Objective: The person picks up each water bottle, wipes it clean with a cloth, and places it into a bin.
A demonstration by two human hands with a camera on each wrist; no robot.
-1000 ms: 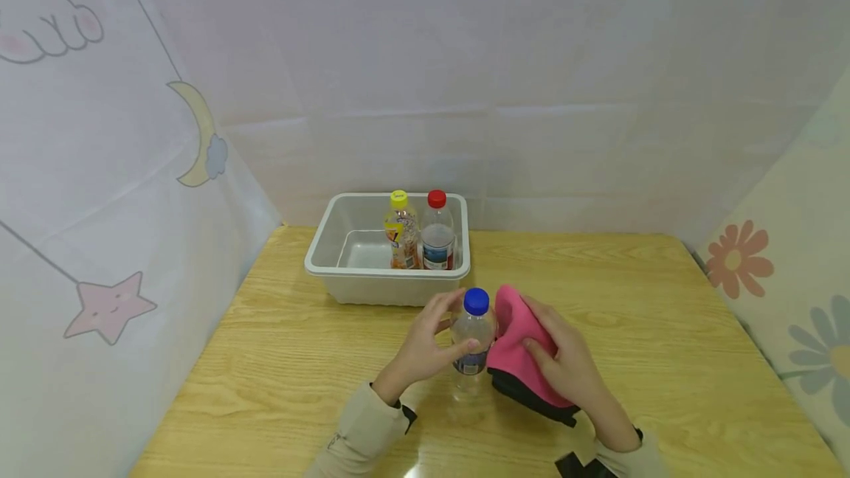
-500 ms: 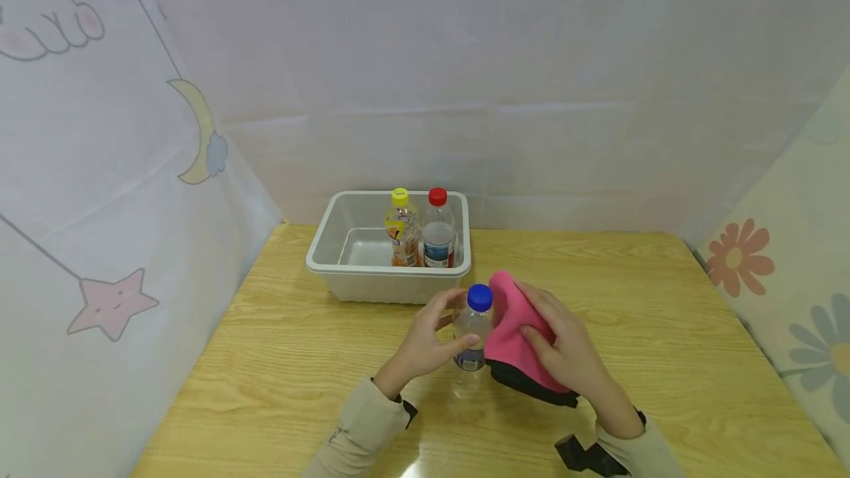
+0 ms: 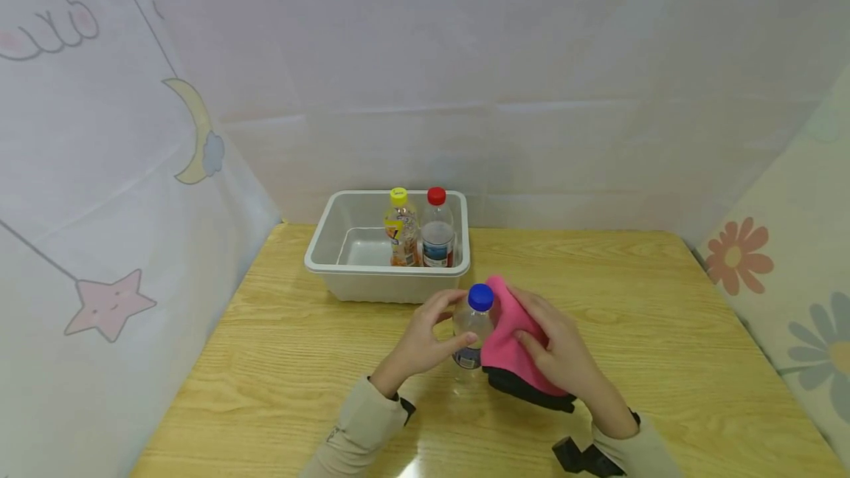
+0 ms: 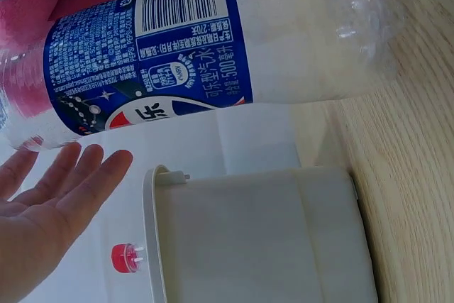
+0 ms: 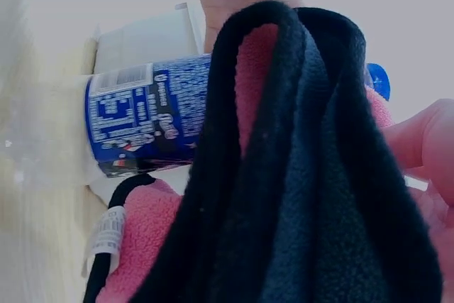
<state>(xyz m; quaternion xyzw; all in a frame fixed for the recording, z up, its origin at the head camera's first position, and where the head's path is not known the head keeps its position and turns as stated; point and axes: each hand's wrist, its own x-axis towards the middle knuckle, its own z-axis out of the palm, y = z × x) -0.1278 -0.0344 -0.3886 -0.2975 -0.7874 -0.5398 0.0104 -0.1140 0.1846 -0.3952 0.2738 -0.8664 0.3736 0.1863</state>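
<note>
A clear plastic bottle (image 3: 468,357) with a blue cap and blue label stands upright on the wooden table. My left hand (image 3: 423,342) holds it near the shoulder, thumb in front and fingers behind; in the left wrist view those fingers (image 4: 96,175) lie at the bottle's upper end. My right hand (image 3: 559,349) grips a folded cleaning cloth (image 3: 514,352), fleecy pink on one side and dark with black edging on the other. The cloth lies along the bottle's right side. In the right wrist view, its dark folds (image 5: 291,175) hide part of the blue label.
Behind the hands, a light grey plastic basin (image 3: 385,288) stands on the table. Inside it are a yellow-capped bottle (image 3: 401,234) and a red-capped bottle (image 3: 437,238), both upright at its right side. Printed fabric walls (image 3: 398,72) enclose the table's back and sides.
My right hand and the cloth have shifted slightly left and away from me, so the cloth overlaps more of the bottle's right side. My left hand stays at the bottle.
</note>
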